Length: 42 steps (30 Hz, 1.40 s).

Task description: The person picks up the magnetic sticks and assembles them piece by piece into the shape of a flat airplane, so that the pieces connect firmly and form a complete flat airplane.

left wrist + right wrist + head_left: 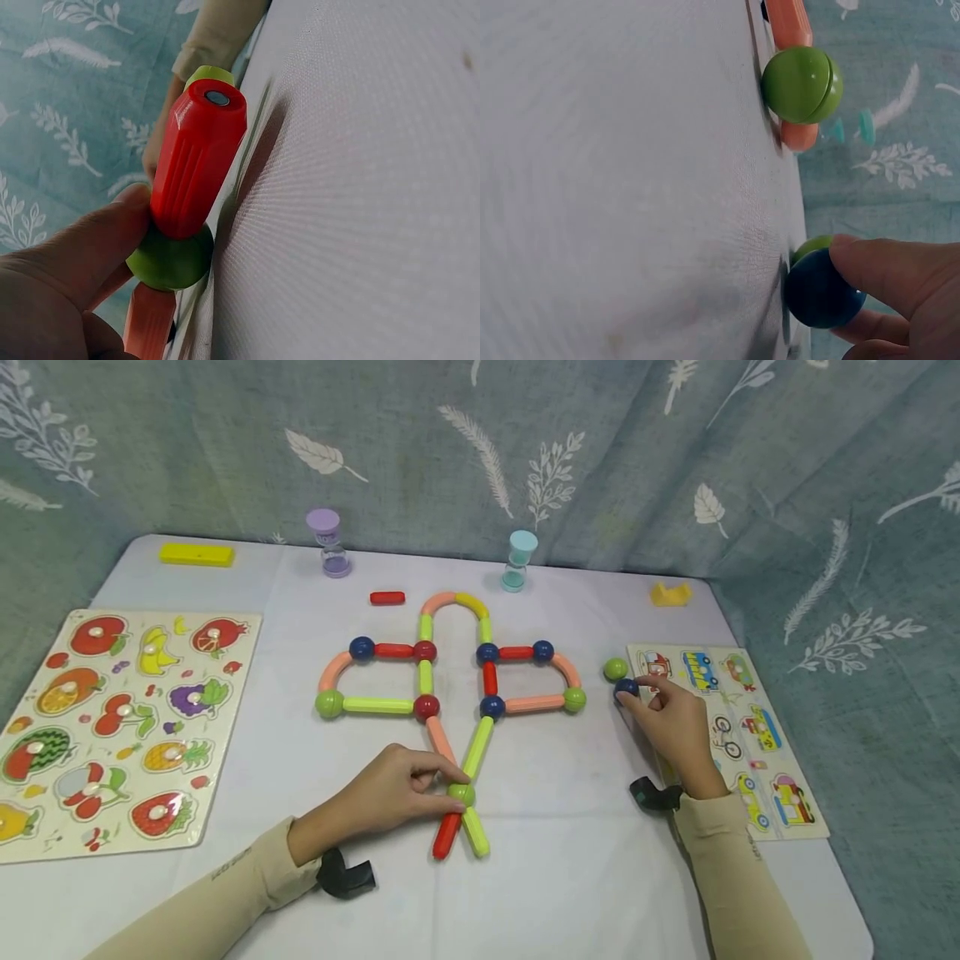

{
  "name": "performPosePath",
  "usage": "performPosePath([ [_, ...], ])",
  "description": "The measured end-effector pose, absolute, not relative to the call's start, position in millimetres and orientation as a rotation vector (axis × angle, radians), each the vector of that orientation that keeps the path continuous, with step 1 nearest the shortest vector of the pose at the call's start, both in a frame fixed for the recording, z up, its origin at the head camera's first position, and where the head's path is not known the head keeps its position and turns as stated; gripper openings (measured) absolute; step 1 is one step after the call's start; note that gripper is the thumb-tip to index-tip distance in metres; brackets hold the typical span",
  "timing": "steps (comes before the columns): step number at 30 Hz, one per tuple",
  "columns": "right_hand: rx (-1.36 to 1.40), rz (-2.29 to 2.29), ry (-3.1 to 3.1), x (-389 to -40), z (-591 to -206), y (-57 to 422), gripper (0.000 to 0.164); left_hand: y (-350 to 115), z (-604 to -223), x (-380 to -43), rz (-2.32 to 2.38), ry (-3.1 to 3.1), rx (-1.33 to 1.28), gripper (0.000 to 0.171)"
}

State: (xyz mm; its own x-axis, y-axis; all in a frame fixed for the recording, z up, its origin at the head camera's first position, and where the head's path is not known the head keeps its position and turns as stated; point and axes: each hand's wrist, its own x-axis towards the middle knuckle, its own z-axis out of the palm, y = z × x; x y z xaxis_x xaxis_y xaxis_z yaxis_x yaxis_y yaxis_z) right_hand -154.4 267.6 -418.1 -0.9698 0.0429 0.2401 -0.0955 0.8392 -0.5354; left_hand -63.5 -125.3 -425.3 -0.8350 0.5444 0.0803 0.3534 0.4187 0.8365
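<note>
On the table lies a figure built of magnetic rods and balls, with three rounded loops and a stem. At the stem's bottom my left hand (401, 787) pinches a green ball (462, 794) between thumb and fingers. A red rod (447, 837) and a yellow-green rod (476, 832) stick out below that ball; the red rod's magnet end (217, 97) faces the left wrist view. Over to the right, my right hand (677, 727) pinches a dark blue ball (823, 289). A loose green ball (616, 669) sits right beside it.
A fruit puzzle board (213, 752) lies at the left, a vehicle puzzle board (795, 760) under the right forearm. Along the back stand a purple sand timer (328, 543) and a teal one (519, 562). A loose red rod (387, 598), yellow block (197, 555) and yellow piece (671, 594) lie there too.
</note>
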Motion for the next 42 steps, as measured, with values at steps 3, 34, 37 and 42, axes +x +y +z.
performPosePath([
  [3,0.031,0.822,-2.785,-154.4,-417.4,266.8,0.043,-125.2,-424.6,-63.6,1.379,2.468,0.789,0.029],
  [34,0.124,0.898,-2.840,-121.8,-420.0,244.5,0.043,-125.0,-422.4,-62.7,1.384,2.445,0.759,0.029],
  [37,0.202,0.948,-2.847,-104.3,-420.8,230.7,0.039,-125.0,-422.3,-63.1,1.388,2.442,0.755,0.029],
  [42,0.354,1.096,-2.870,-65.9,-425.9,205.6,0.035,-125.0,-420.8,-63.5,1.400,2.437,0.755,0.028],
])
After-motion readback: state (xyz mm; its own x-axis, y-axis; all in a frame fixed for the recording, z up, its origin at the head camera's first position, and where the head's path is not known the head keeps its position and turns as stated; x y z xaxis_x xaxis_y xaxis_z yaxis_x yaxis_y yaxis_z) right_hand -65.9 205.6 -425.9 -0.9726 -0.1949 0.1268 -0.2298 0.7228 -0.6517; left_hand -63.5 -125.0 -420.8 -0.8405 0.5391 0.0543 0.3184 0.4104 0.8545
